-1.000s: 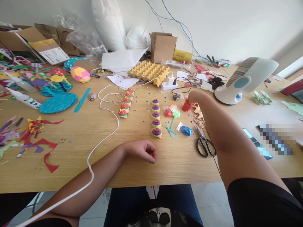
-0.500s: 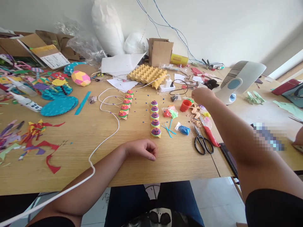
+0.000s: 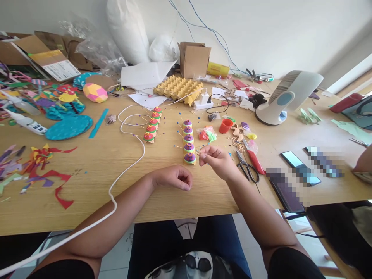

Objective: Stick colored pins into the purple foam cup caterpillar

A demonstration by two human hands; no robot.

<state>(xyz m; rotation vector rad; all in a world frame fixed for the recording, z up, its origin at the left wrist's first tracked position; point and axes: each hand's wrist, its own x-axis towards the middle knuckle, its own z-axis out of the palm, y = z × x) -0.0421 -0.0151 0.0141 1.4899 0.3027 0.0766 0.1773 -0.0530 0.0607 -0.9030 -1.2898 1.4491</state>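
Observation:
A row of purple-topped egg-carton cups (image 3: 188, 138) with thin blue-tipped sticks runs up the middle of the table. Beside its near end, on the right, my right hand (image 3: 213, 157) pinches a small thin pale stick. My left hand (image 3: 176, 178) rests on the table just below the row, fingers curled, with nothing visible in it. To the left of the purple row lies a similar row with red and green tops (image 3: 151, 126). Right of my right hand are black-handled scissors (image 3: 248, 168).
A red cup (image 3: 226, 126), clay bags (image 3: 207, 134) and a red-handled tool (image 3: 256, 162) lie to the right. A white fan (image 3: 286, 99) and phones (image 3: 300, 167) are farther right. A white cable (image 3: 128, 168) crosses the left side. At the right edge is another person's arm (image 3: 364, 164).
My right hand has come back from near the fan to the near end of the purple row, a thin stick now showing in its fingers. My left hand has hardly moved.

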